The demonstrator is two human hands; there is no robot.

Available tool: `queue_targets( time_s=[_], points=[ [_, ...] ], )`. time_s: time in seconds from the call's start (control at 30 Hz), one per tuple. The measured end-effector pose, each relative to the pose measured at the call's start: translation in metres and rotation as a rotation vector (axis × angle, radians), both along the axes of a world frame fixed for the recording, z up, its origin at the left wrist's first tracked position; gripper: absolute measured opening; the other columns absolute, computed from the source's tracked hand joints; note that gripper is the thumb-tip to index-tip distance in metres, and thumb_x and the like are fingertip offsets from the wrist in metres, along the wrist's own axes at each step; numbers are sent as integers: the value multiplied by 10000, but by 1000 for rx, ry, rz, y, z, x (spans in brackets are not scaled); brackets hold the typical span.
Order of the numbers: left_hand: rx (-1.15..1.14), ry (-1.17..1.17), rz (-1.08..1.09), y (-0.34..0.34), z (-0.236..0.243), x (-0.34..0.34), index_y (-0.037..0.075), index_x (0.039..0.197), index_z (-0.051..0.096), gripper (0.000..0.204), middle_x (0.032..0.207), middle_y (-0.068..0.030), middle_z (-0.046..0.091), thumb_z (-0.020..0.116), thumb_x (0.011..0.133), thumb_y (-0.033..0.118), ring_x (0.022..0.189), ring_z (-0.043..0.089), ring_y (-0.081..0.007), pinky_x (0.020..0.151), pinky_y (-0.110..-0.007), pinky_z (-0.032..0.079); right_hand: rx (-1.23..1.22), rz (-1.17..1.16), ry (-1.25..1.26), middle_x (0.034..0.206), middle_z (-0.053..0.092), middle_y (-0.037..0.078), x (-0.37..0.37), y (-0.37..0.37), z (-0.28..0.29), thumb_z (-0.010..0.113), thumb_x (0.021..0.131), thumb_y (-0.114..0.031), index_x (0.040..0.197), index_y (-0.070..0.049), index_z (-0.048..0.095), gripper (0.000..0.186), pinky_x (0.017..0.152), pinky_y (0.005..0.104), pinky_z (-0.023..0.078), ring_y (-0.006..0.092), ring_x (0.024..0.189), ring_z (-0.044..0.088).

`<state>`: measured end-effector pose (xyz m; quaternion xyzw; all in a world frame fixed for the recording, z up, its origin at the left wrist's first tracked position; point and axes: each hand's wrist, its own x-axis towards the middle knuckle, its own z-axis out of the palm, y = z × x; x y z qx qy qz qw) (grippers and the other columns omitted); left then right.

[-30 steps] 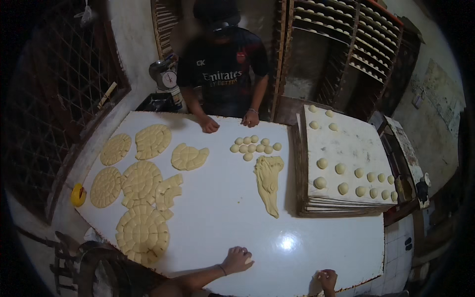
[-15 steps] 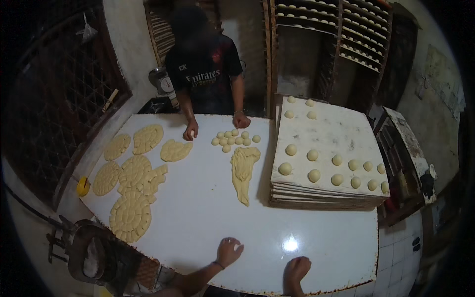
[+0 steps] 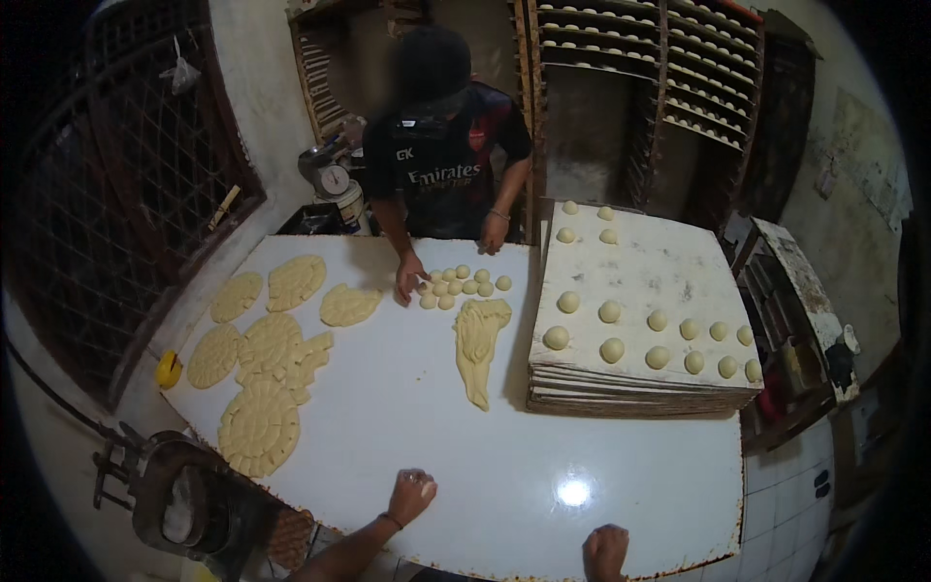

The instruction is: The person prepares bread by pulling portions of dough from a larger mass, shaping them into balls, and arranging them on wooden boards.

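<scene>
My left hand (image 3: pixel 413 497), with a dark band at the wrist, is curled over the front of the white table (image 3: pixel 465 451). A pale bit of dough (image 3: pixel 428 489) peeks out at its thumb side. Farther right, near the front edge, my right hand (image 3: pixel 606 550) rests with its fingers curled in; whatever lies under them is hidden. Beyond my hands a long lump of dough (image 3: pixel 476 349) stretches toward me. Several small dough balls (image 3: pixel 456 282) cluster behind it, beside a co-worker's hand (image 3: pixel 408 275).
Scored flat dough rounds (image 3: pixel 259 427) cover the table's left side. On the right stands a stack of boards (image 3: pixel 640 393) topped with spaced dough balls (image 3: pixel 612 350). A co-worker (image 3: pixel 441 155) stands across the table, and a yellow object (image 3: pixel 169 369) sits at the left edge.
My left hand has shifted left, and my right hand has moved right and nearer to me. The co-worker leans in, one hand now by the dough balls, where another ball sits.
</scene>
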<state>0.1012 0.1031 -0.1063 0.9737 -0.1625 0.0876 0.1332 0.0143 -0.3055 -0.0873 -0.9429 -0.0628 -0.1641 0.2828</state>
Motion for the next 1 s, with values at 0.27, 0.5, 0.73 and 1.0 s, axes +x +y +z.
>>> queue_targets(
  time_s=[0.27, 0.5, 0.73, 1.0],
  points=[
    [-33, 69, -204, -19, -7, -12, 69, 704, 566, 72, 694, -93, 558, 581, 763, 107, 751, 555, -262, 727, -399, 423, 90, -56, -199, 722, 515, 166, -19, 58, -24, 566, 671, 46, 677, -3, 500, 82, 701, 465, 375, 370, 752, 482],
    [-166, -139, -25, -47, -20, 34, 47, 711, 558, 93, 760, -99, 580, 572, 777, 110, 831, 569, -249, 800, -385, 432, 173, -505, -58, 805, 538, 179, 30, 93, -17, 530, 716, 41, 743, 22, 516, 36, 754, 442, 404, 363, 812, 504],
    [-350, -204, 58, 2, -6, 88, 11, 720, 573, 98, 776, -156, 595, 550, 803, 58, 793, 569, -329, 757, -437, 445, 190, -750, -57, 776, 541, 189, 39, 79, -3, 524, 745, -36, 714, 44, 525, 86, 731, 426, 399, 374, 793, 495],
    [243, -44, -374, 52, -15, 75, 46, 688, 564, 96, 748, -115, 593, 572, 781, 72, 738, 573, -256, 737, -418, 452, -33, -539, -10, 755, 530, 156, -8, 80, -20, 538, 700, 2, 698, 5, 498, 41, 715, 419, 396, 340, 799, 507]
  ],
)
